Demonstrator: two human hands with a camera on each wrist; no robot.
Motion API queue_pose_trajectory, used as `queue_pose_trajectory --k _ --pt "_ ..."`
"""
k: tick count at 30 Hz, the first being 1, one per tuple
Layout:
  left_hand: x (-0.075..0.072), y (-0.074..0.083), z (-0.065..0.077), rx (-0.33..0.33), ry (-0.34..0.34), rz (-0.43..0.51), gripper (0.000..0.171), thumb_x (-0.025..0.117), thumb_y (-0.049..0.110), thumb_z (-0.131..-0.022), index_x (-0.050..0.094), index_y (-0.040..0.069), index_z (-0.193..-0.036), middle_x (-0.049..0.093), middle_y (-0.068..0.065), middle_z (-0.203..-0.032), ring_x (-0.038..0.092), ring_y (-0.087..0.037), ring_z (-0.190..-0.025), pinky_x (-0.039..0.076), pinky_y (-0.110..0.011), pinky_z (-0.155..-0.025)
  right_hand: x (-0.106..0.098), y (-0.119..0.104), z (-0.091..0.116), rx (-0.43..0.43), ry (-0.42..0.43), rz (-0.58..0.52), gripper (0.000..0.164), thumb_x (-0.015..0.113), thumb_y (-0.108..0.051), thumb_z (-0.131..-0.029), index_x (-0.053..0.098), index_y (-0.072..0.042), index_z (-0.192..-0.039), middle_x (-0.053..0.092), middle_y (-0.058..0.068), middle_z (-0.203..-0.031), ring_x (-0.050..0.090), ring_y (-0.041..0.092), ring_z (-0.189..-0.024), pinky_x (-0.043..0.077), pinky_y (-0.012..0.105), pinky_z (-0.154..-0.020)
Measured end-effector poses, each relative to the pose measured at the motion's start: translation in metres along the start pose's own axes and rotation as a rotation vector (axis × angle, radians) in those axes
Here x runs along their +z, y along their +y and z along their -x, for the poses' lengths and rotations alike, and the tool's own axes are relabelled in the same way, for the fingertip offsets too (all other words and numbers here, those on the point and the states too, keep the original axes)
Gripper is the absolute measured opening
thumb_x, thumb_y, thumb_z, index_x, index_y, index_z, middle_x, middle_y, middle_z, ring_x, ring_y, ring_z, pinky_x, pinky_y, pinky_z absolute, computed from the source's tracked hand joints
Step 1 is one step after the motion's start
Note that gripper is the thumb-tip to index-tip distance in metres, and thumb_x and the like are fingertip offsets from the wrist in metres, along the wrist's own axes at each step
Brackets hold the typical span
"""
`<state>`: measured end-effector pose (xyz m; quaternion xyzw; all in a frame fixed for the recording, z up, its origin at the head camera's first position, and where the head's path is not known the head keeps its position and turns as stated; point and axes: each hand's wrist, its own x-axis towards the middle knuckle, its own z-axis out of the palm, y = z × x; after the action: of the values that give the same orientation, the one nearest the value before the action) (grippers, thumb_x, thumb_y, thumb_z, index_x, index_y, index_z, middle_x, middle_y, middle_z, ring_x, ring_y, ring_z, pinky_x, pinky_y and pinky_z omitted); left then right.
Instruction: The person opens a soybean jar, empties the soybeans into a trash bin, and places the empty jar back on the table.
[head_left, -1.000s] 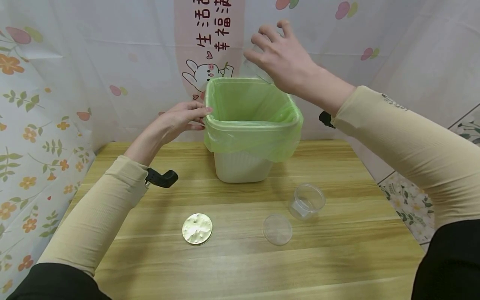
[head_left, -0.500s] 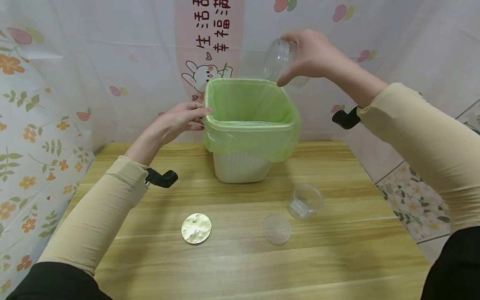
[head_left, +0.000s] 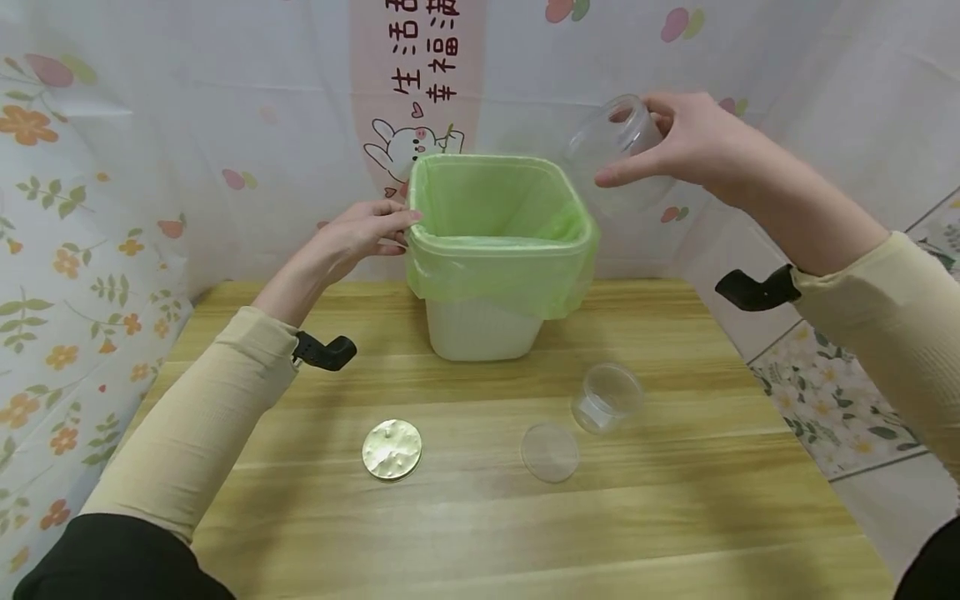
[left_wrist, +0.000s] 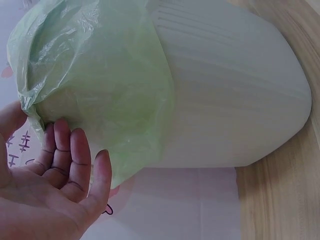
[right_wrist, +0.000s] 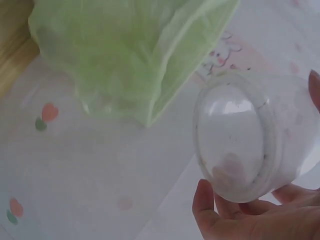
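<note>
My left hand point(head_left: 360, 237) pinches the left rim of a small white bin point(head_left: 483, 333), thumb on top and fingers beneath. A green plastic bag point(head_left: 498, 279) lines the bin and is folded over its rim. In the left wrist view, the thumb and index finger grip the bag-covered edge. My right hand point(head_left: 693, 137) holds a clear plastic jar point(head_left: 611, 142) in the air, tilted, just right of the bin. In the right wrist view the jar point(right_wrist: 232, 135) is see-through, with small dark specks around its round edge; nothing bulky shows inside.
A shiny gold disc-shaped lid point(head_left: 392, 450) lies on the wooden table point(head_left: 465, 542). Right of it are a thin clear disc point(head_left: 550, 452) and a small clear cup point(head_left: 609, 398) with something whitish at its base. A printed curtain point(head_left: 285, 125) hangs behind the bin.
My right hand has moved right and down, from over the bin's back right corner to beside it, turning the jar into plain view. The left hand keeps its grip on the rim.
</note>
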<state>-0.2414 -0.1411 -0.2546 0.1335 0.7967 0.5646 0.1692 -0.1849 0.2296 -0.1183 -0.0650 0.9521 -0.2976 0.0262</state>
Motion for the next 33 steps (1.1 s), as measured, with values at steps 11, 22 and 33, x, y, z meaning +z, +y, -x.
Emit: queue_pose_trajectory --k 11,22,33 --pt "0.001 -0.001 0.003 0.024 0.073 -0.04 0.045 0.055 0.04 -0.106 0.053 0.005 -0.134 0.059 0.004 -0.108 0.056 -0.015 -0.109 0.044 -0.041 -0.118 0.03 0.023 0.05 -0.166 -0.146 -0.323 0.062 0.073 -0.011 -0.094 0.046 -0.022 -0.149 0.058 -0.005 -0.142 0.054 0.01 -0.131 0.042 0.023 -0.102" --pt "0.013 -0.007 0.016 0.135 0.201 -0.262 0.055 0.044 0.048 -0.108 0.052 0.006 -0.142 0.059 -0.012 -0.125 0.057 -0.024 -0.112 0.049 -0.04 -0.104 0.101 0.032 0.077 -0.246 -0.264 -0.48 0.067 0.077 0.0 -0.087 0.046 -0.01 -0.145 0.063 0.001 -0.139 0.057 0.013 -0.13 0.055 0.023 -0.093" --pt "0.024 -0.025 0.045 0.259 0.256 -0.369 0.05 0.047 0.043 -0.108 0.053 0.008 -0.142 0.062 -0.012 -0.135 0.057 -0.026 -0.121 0.047 -0.045 -0.104 0.197 0.064 0.073 -0.303 -0.35 -0.516 0.088 0.091 -0.006 -0.073 0.042 -0.008 -0.146 0.059 0.012 -0.146 0.056 0.03 -0.136 0.051 0.028 -0.107"
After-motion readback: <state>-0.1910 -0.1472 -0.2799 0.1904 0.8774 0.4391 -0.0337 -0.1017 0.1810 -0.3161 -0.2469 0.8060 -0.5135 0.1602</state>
